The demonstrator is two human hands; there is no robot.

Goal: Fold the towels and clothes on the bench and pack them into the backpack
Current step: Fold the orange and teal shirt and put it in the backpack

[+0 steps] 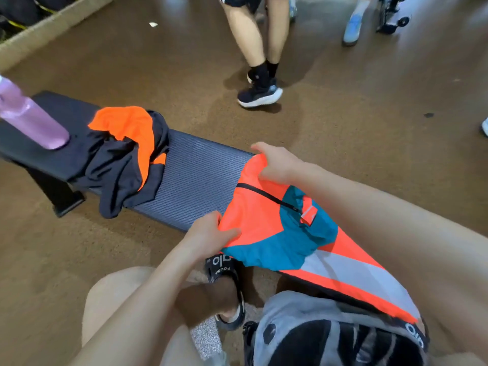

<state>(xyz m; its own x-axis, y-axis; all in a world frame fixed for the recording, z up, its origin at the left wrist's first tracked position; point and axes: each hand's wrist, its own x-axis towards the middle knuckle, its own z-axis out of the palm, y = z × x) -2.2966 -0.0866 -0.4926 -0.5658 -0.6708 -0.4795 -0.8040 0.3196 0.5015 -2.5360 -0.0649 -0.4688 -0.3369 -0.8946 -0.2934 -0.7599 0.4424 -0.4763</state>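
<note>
Item: orange-and-teal garment — lying on the near end of the table, its tail trailing off that end toward the backpack, which sits open-mouthed below the table's near end.

Hands: left hand pinches the garment's edge on the table's near side; right hand grips the edge on the table's far side. Both clenched on cloth, which is stretched between them.

Also on the table: a crumpled orange-and-dark garment near the middle, not yet folded; a pink bottle standing at the far end.

Step judged in hand: spreading the garment flat for its first fold.

Handling notes — the fabric looks thin and slippery, so keep even tension at both edges, lay it square on the table's padded surface, and smooth the teal panel before folding. Draw the hanging tail up onto the table first; otherwise its weight may drag the fold askew.
</note>
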